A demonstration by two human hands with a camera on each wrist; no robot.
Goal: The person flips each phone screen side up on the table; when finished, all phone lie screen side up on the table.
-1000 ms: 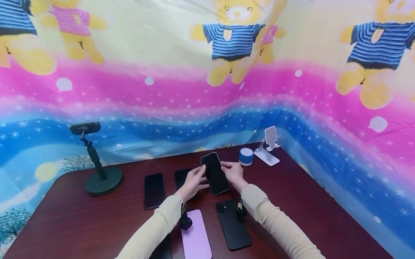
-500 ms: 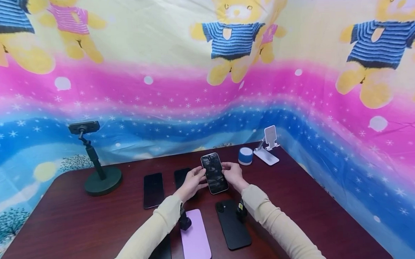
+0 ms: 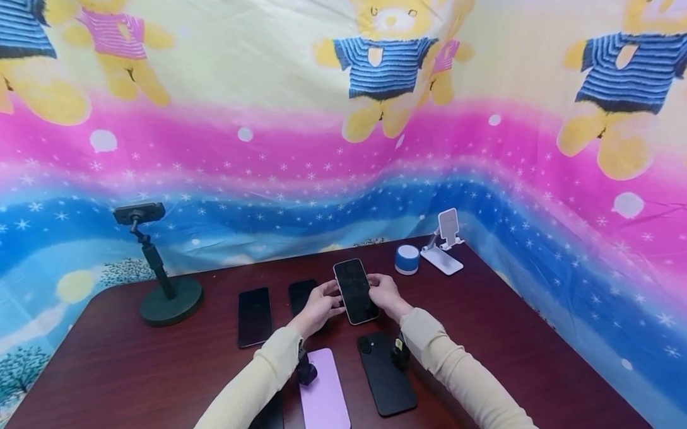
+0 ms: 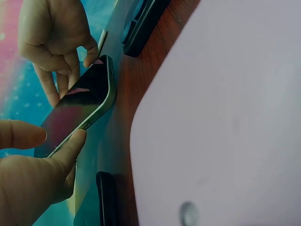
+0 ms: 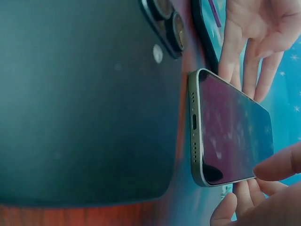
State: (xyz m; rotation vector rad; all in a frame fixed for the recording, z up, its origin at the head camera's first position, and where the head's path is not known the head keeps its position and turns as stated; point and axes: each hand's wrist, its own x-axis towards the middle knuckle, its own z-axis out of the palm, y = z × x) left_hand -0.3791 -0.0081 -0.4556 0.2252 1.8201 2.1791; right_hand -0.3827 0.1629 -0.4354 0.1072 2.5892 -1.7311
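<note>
Compared with half a second earlier, the held phone (image 3: 356,292) had shifted slightly toward the person, its far end sitting lower in the head view, and the pale patterning on its screen had given way to near black. Its long axis ran away from the person, the far end leaning left; the end with the charging port faced the wrists. It lay just right of the left hand (image 3: 315,309) and just left of the right hand (image 3: 386,294), neither clearly nearer, and looked raised off the surface (image 3: 495,335). Both hands held it by its long edges: the right thumb on the screen's border with fingers behind, the left fingers close against the opposite edge. Below it lay a black phone (image 3: 390,383); the blue-and-white cylinder (image 3: 407,261) and white stand (image 3: 443,260) stood beyond the right hand.
</note>
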